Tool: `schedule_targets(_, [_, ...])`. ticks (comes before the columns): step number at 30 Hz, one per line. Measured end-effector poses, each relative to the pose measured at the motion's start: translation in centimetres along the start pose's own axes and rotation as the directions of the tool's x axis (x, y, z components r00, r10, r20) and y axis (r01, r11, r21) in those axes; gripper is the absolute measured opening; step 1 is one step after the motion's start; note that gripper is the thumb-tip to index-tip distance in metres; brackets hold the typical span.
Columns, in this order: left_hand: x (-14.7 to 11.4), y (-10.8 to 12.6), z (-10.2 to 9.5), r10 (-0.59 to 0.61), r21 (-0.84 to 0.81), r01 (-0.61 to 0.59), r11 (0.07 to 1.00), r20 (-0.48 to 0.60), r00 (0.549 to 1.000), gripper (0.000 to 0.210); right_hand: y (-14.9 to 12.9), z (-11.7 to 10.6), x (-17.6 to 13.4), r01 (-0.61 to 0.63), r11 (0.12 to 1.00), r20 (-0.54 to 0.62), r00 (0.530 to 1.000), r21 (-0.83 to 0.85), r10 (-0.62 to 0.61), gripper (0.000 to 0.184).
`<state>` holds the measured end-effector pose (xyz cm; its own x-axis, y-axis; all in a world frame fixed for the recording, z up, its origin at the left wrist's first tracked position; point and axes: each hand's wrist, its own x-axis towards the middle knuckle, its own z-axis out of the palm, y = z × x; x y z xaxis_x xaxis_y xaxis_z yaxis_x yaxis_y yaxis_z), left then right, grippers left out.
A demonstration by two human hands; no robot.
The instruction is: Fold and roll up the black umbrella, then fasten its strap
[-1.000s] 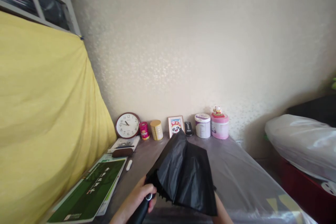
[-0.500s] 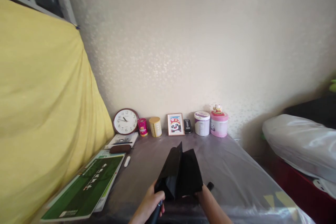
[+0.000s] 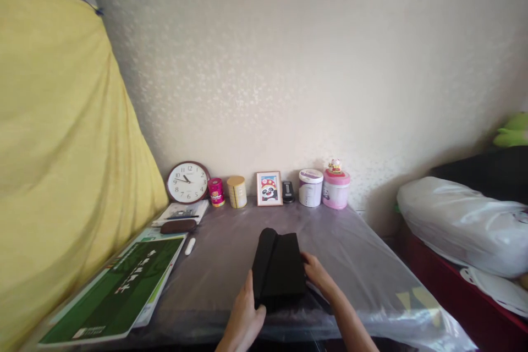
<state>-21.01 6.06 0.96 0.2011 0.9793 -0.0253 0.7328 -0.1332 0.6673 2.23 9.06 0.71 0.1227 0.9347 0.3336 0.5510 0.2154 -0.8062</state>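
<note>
A black folded bundle [image 3: 282, 267], which looks like cloth, lies low over the front middle of the table, with a rounded fold along its left side and a flat panel on its right. I cannot make out its exact kind. My left hand [image 3: 247, 308] grips its near left edge, the thumb at the bottom corner and a finger up along the side. On the right edge my right hand [image 3: 317, 272] is closed, its fingertips partly hidden behind the bundle. A dark narrow piece [image 3: 324, 300] shows beneath my right wrist.
Left on the table [image 3: 223, 242] lie a green book [image 3: 119, 286], a brown case [image 3: 178, 226] and a small white object [image 3: 190, 246]. Along the wall stand a clock [image 3: 188, 182], several tins, and a panda picture [image 3: 269, 188]. A white bag [image 3: 462, 225] sits right of the table.
The black bundle's raised flap has come down and the bundle is flatter. My right hand has moved up its right side. The dark handle-like part in my left hand is out of sight.
</note>
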Motion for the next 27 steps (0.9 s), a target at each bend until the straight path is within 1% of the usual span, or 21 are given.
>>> schedule_targets(2, [0.0,-0.3,0.5,0.025,0.065,-0.024,0.998,-0.013,1.0,0.077,-0.2,-0.7,0.1,-0.079,0.996,-0.005,0.997,0.052,0.079,0.034])
schedule_targets(3, [0.0,-0.4,0.6,0.024,0.079,-0.024,0.997,-0.009,1.0,0.076,-0.5,-0.9,0.1,-0.111,0.992,-0.028,0.993,0.055,0.113,0.034])
schedule_targets(5, [-0.1,-0.2,0.5,0.015,0.09,-0.015,0.996,0.003,1.0,0.077,-1.4,-1.2,0.2,-0.141,0.99,-0.11,0.984,-0.006,0.139,0.033])
schedule_targets(7, [-0.3,0.2,0.3,0.009,0.095,-0.01,0.995,0.018,1.0,0.077,-2.5,-1.2,0.3,-0.141,0.985,-0.171,0.978,-0.103,0.122,0.033])
schedule_targets(10, [-0.5,0.7,-0.1,-0.003,0.091,0.0,0.996,0.039,0.999,0.078,-3.9,-0.8,0.3,-0.162,0.969,-0.171,0.977,-0.185,0.13,0.033])
schedule_targets(14, [-0.7,1.0,-0.1,-0.024,0.1,0.018,0.995,0.052,0.998,0.078,-4.1,0.0,0.8,-0.241,0.954,-0.163,0.964,-0.179,0.212,0.032])
schedule_targets(17, [-0.7,1.1,-0.1,-0.026,0.112,0.02,0.993,0.058,0.998,0.079,-4.1,0.7,1.6,-0.202,0.975,-0.114,0.975,-0.089,0.191,0.025])
schedule_targets(20, [-0.6,1.3,-0.1,-0.038,0.133,0.029,0.991,0.063,0.997,0.077,-5.1,1.8,2.8,-0.141,0.99,-0.047,0.989,0.017,0.142,0.019])
schedule_targets(24, [-0.7,1.5,0.0,-0.047,0.162,0.035,0.986,0.069,0.997,0.076,-6.8,4.4,4.3,-0.105,0.989,-0.012,0.994,0.104,0.107,0.018])
schedule_targets(27, [-0.7,1.4,0.2,-0.036,0.19,0.02,0.982,0.079,0.996,0.075,-7.1,6.7,5.0,-0.059,0.993,-0.004,0.998,0.098,0.059,0.015])
